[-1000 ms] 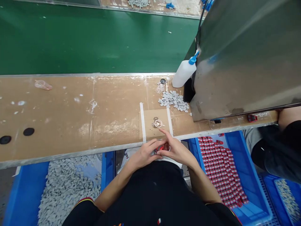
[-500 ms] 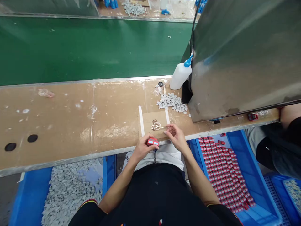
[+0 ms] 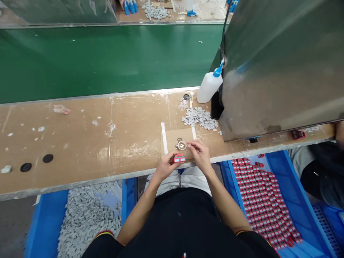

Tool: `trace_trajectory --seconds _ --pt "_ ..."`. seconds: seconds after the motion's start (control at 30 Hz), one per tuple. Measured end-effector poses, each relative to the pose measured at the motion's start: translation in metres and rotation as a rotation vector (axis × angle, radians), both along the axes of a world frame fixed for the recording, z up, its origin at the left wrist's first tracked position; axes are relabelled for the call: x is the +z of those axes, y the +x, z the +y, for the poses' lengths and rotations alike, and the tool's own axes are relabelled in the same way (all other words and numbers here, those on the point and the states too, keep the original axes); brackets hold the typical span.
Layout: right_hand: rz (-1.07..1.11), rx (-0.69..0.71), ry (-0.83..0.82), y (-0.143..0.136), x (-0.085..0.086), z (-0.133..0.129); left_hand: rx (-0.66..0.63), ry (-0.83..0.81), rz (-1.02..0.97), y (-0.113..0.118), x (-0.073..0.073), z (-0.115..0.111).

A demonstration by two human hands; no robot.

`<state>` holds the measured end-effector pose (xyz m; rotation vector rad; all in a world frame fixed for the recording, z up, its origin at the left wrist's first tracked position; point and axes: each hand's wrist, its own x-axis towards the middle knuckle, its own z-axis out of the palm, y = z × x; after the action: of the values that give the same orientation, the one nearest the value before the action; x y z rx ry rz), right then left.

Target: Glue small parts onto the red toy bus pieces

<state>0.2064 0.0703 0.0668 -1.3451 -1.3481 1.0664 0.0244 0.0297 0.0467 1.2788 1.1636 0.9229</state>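
Note:
Near the front edge of the table, my left hand (image 3: 166, 165) grips a small red piece (image 3: 179, 158) with pale window-like patches. To its right, my right hand (image 3: 200, 153) pinches a thin pale stick (image 3: 187, 144). The stick's far end lies over a small round dish (image 3: 182, 145). That dish rests on a cardboard pad (image 3: 172, 138) between two white tape strips, with small dark marks beside it. Behind the pad lies a pile of small grey pieces (image 3: 200, 117).
A white bottle (image 3: 209, 87) with a blue nozzle stands by a large metal panel (image 3: 276, 71). Blue bins hold grey pieces (image 3: 88, 211) at left and red pieces (image 3: 264, 200) at right. Beyond the table runs a green belt (image 3: 107, 61). Another person sits at far right.
My right hand has closed on the stick, which lay over the dish before. My left hand has brought the red piece slightly up, nearer the dish. The whole view has shifted a little.

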Motion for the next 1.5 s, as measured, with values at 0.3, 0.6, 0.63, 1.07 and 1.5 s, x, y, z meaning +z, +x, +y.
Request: trace_trajectory --seconds 0.3,0.6,0.63,1.07,1.5 --pt "0.147 -0.162 -0.102 0.004 -0.006 -0.007 0.005 0.044 0.068 0.004 0.000 -0.001" --pt "-0.081 -0.053 0.117 0.001 0.022 -0.032 0.003 0.052 0.094 0.003 0.002 -0.002" --pt "-0.113 -0.034 0.149 0.001 0.024 -0.033 0.001 0.053 0.094 0.003 0.002 -0.002" --pt "-0.256 0.070 0.221 -0.003 0.025 -0.037 -0.010 0.082 0.097 0.002 0.000 -0.003" --pt "-0.307 0.142 0.287 -0.002 0.031 -0.039 -0.007 0.102 0.098 0.003 0.001 -0.003"
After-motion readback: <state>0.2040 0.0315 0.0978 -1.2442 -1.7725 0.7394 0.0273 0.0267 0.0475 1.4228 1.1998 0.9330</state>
